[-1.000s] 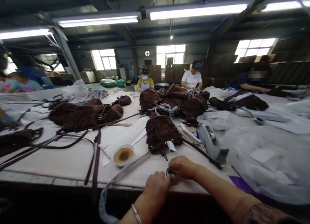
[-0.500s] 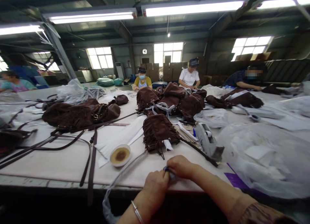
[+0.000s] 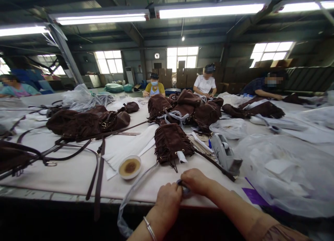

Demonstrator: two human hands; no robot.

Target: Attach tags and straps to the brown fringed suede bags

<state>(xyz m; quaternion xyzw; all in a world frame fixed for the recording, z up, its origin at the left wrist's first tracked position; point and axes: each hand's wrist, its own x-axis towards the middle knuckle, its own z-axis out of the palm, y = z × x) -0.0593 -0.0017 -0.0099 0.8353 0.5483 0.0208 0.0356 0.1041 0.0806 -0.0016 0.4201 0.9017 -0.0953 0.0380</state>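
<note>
My left hand [image 3: 168, 199] and my right hand [image 3: 195, 182] meet at the table's front edge, both closed. Between them they grip a strap end in grey plastic wrap [image 3: 185, 190]; the fingers hide most of it. A long plastic-wrapped strap [image 3: 130, 192] runs from the bag, loops down past the edge and goes out of sight behind my left forearm. Just beyond my hands lies a small dark brown fringed bag [image 3: 171, 142] with a white tag [image 3: 181, 157] at its drawstring. Left of the strap is a white bowl [image 3: 139, 168] of brownish stuff.
More brown bags [image 3: 188, 107] are heaped behind, and others [image 3: 75, 124] lie left with trailing straps [image 3: 97, 178]. A grey tape dispenser [image 3: 225, 154] and a large clear plastic bag [image 3: 294, 175] are on the right. Several people [image 3: 153, 88] work across the table.
At the left edge, a brown bag and its buckled strap have shifted further into view. My hands keep their grip almost in place, and the hanging plastic-wrapped loop has swung slightly right.
</note>
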